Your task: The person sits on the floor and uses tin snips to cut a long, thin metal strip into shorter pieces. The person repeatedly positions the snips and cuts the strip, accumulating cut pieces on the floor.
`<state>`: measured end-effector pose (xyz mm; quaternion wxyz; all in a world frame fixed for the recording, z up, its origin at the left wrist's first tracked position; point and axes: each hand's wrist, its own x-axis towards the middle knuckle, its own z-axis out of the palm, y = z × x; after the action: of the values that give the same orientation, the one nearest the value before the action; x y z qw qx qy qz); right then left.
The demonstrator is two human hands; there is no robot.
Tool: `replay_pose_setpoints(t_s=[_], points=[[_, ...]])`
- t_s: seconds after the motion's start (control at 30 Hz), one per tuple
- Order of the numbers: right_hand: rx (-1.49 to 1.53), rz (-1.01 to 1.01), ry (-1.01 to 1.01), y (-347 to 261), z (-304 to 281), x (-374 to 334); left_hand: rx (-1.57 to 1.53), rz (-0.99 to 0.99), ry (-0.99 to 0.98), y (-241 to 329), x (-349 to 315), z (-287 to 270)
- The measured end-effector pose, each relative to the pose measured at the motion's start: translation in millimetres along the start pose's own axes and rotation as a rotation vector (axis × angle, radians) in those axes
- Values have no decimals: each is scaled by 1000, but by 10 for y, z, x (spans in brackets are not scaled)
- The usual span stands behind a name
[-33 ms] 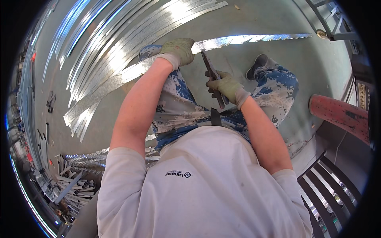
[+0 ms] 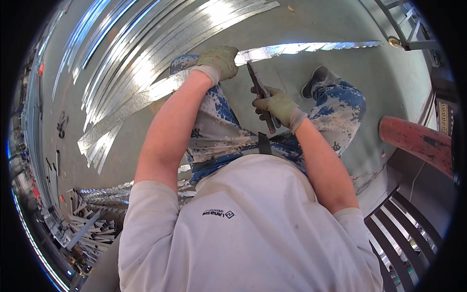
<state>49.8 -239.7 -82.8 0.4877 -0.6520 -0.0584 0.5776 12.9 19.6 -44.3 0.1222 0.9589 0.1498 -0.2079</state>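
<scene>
My left hand [image 2: 219, 62], in a grey-green work glove, is closed on a long shiny sheet-metal strip [image 2: 168, 86] above my left knee. Beyond the hand, the strip's far part [image 2: 296, 47] runs off to the right, its edge notched into a row of slanted teeth. In my gloved right hand [image 2: 276, 104] is a pair of dark tin snips [image 2: 257, 80], held upright with the fingers wrapped around the handles. The snips' upper end lies just below the strip, apart from it. Their jaws are too small to make out clearly.
Many flat metal strips [image 2: 146, 63] lie fanned across the floor at the far left. Scissors [image 2: 62, 125] rest on the floor. Offcuts [image 2: 95, 228] are piled at the lower left. A red cylinder [image 2: 413, 141] and a dark slatted bench [image 2: 404, 228] stand at the right.
</scene>
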Motion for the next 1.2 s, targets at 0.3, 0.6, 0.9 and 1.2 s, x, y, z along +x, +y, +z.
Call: replay_pose_setpoints(t_s=[0.3,0.6,0.9,1.2], points=[[433,28,-180,-126,76,-322,-49,-22,-49,26,-50,-111],[158,23,13,-81,208,-235,-85,-4,-17,-54,-17,-23],[-1176,-166,475,-349,246,-351,-137,102,17,-144,231,134],[-1529,-53,604,-627,180,-400,-193,160,5,-83,513,115]])
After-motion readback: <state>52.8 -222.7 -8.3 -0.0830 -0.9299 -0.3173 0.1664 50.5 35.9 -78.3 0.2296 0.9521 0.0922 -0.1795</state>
